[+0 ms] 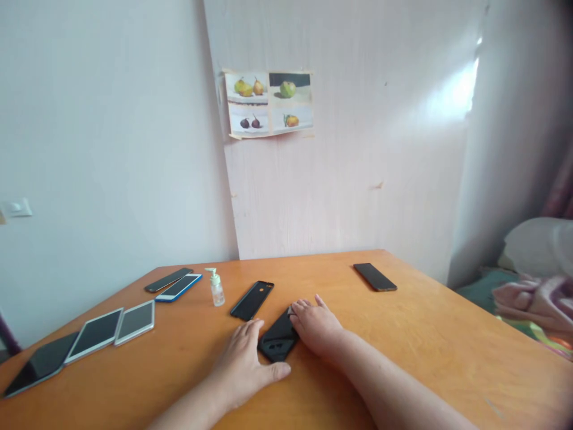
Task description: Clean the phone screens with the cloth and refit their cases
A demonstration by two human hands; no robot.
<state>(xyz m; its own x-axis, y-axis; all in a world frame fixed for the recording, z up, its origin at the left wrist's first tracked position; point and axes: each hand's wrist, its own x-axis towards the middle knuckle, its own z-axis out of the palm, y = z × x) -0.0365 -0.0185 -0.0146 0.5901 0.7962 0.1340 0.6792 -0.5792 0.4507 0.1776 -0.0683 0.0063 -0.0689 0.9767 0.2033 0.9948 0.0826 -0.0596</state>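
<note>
A glossy black smartphone (278, 341) lies at an angle on the wooden table (403, 370), between my two hands. My left hand (242, 361) curves around its lower left side, thumb and fingers apart, with the thumb by the near end. Resting on the phone's far right part is my right hand (316, 325), fingers stretched out and one finger sticking up. A small greyish patch shows at its fingertips; I cannot tell whether it is a thing or a reflection. Just beyond, a black phone case (253, 300) lies with its hollow side up.
A clear pump bottle (217, 289) stands left of the case. Further left lie a blue-edged phone (179, 288), a dark phone (169, 279), a white phone (135, 322), a white tablet (95, 334) and a dark tablet (42, 363). Another black phone (375, 277) is at the back right.
</note>
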